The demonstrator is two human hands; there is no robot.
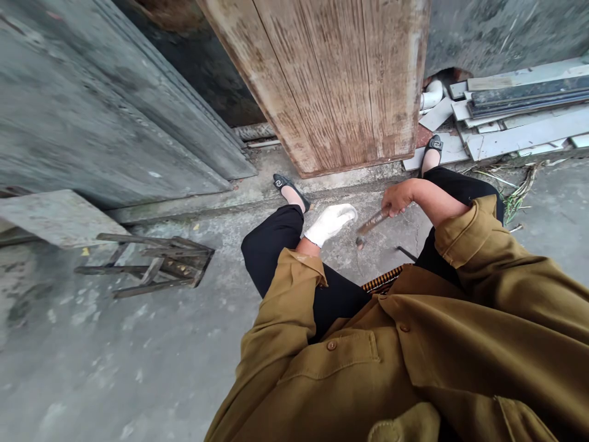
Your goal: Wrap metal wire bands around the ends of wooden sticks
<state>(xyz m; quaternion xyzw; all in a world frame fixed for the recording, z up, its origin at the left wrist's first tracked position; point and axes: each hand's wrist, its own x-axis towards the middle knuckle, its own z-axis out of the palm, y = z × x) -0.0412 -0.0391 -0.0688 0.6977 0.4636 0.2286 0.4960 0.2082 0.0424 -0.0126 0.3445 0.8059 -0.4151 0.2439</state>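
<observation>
My right hand (pixel 398 197) is bare and wrapped round the wooden handle of a hammer (pixel 373 221). The small head of the hammer points down and to the left, over the concrete floor between my feet. A white glove covers my left hand (pixel 330 223), which is just left of the hammer and apart from it. Its fingers are pressed together and curled at the tips; whatever they may hold is hidden. Just beyond both hands, a weathered wooden board (pixel 340 92) stands on the low concrete ledge (pixel 193 202).
A small wooden stool (pixel 156 264) lies on its side at the left, near a pale flat panel (pixel 59 218). Grey boards (pixel 92 104) lean at the upper left. Stacked tile strips (pixel 529 116) and a white pipe (pixel 431 96) are at the right, with dry grass (pixel 519 190) below.
</observation>
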